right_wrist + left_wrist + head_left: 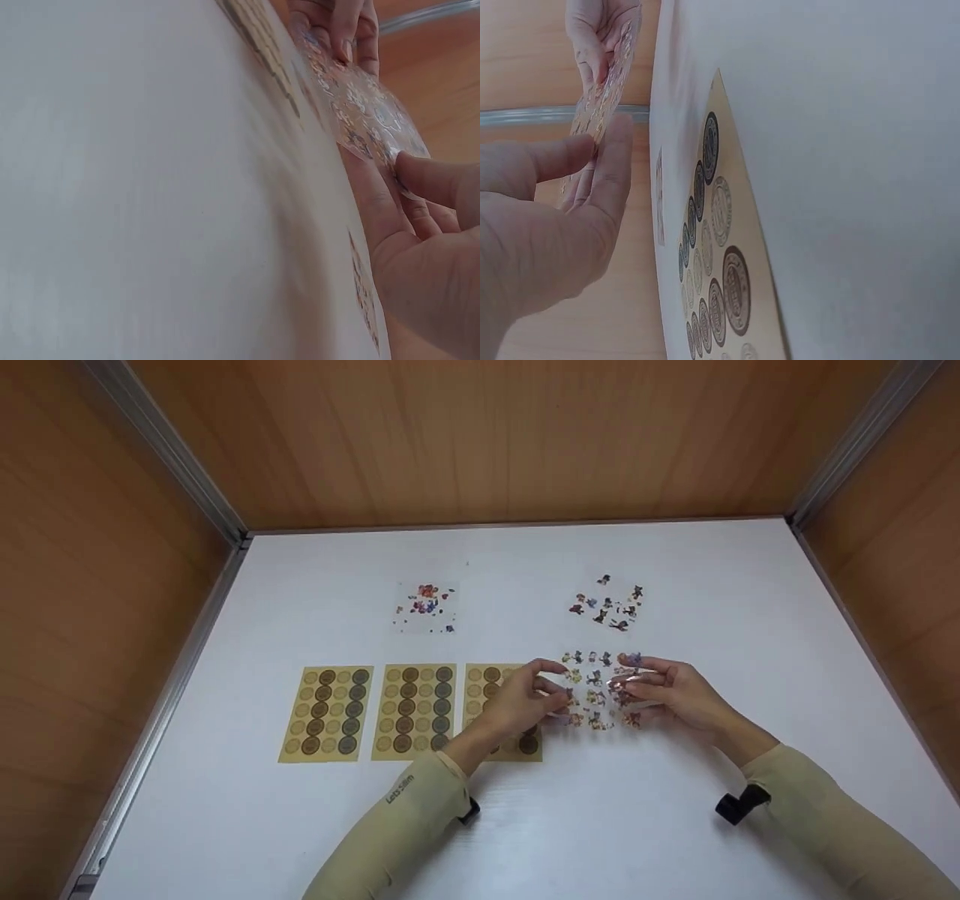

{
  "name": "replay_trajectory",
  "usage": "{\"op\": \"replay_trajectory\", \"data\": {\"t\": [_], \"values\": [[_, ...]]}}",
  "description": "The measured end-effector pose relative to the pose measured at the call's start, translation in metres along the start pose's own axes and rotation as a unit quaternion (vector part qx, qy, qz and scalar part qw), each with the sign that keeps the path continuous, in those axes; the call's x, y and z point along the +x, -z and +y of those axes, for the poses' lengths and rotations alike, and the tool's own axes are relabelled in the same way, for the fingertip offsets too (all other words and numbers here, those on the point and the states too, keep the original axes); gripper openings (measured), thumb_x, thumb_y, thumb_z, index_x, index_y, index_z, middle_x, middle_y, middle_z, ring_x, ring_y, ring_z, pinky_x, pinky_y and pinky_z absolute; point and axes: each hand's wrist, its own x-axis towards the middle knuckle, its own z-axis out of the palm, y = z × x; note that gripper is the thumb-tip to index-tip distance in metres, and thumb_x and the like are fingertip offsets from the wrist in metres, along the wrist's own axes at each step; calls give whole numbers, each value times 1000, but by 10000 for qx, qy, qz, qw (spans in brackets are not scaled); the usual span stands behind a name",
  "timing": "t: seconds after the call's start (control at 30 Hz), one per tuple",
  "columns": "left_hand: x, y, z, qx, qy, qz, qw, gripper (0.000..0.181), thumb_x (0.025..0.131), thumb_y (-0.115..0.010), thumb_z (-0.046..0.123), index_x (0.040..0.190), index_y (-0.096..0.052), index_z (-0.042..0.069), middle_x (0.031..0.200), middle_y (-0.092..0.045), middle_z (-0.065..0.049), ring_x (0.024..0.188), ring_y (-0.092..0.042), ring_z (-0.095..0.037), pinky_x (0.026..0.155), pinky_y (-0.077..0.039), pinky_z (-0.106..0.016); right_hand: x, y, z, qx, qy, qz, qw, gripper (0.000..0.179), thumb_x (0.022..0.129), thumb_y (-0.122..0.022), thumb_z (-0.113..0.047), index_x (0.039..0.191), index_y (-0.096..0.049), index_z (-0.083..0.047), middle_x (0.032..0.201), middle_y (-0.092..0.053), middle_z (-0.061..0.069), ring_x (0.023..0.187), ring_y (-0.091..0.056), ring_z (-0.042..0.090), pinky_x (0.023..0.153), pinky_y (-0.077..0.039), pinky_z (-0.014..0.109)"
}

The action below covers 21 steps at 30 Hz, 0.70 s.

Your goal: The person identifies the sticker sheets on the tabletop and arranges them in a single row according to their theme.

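1. At the left of the white table point(600, 832), a gold sheet point(330, 714) lies flat, printed with round seals; pale columns alternate with dark ones.
2. Just beside it lies a matching middle sheet point(414, 712), a narrow gap between the two.
3. Farther back, a clear sticker sheet point(424, 607) with small red and blue prints rests on the table.
4. A third gold sheet point(481, 690) lies next to the middle one, partly hidden by the person's left arm and hand.
5. The left hand point(525, 697) pinches the left edge of a transparent sheet between thumb and fingers.
6. That transparent sheet point(595, 695), covered with rows of small cartoon figures, is held up off the table between both hands; the left wrist view shows it tilted.
7. Behind it, another clear sheet point(609, 606) with dark figures lies on the table, slightly turned.
8. The right hand point(679, 695) grips the held sheet's right side, thumb on one face, fingers behind.
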Motion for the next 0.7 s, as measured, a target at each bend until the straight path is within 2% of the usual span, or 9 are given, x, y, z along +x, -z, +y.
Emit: {"op": "replay_trajectory", "data": {"t": [0.2,0.37,0.53,0.7], "values": [[-1,-8,-9,204,48,33,9998,39,97,-63,-4,134,-55,4,96,-69,-8,81,-72,-26,69,-63,-36,-2,0,4,-195,-253,142,9994,63,96,-72,-12,152,-43,-5,124,-71,9,100,-73,28,81,-61,39],[-5,-11,-16,353,117,98,9993,37,96,-64,-4,132,-56,3,94,-69,-8,75,-71,-24,64,-62,-33,-2,-5,10,-122,-464,249,9985,66,95,-73,-11,153,-42,-11,125,-70,11,99,-73,30,84,-60,42],[-2,-12,-18,600,117,224,9979,37,96,-65,-3,131,-57,4,93,-70,-6,73,-70,-22,63,-61,-31,1,-5,16,-208,-232,168,9994,71,97,-69,-6,157,-32,-6,125,-69,16,105,-72,27,89,-58,44],[-1,-11,-17,771,168,240,9966,37,98,-65,1,133,-56,4,92,-69,-4,69,-70,-23,61,-60,-32,3,-3,18,-527,-19,163,9985,74,97,-68,-5,159,-26,-2,119,-69,16,102,-72,23,86,-59,43]]}}
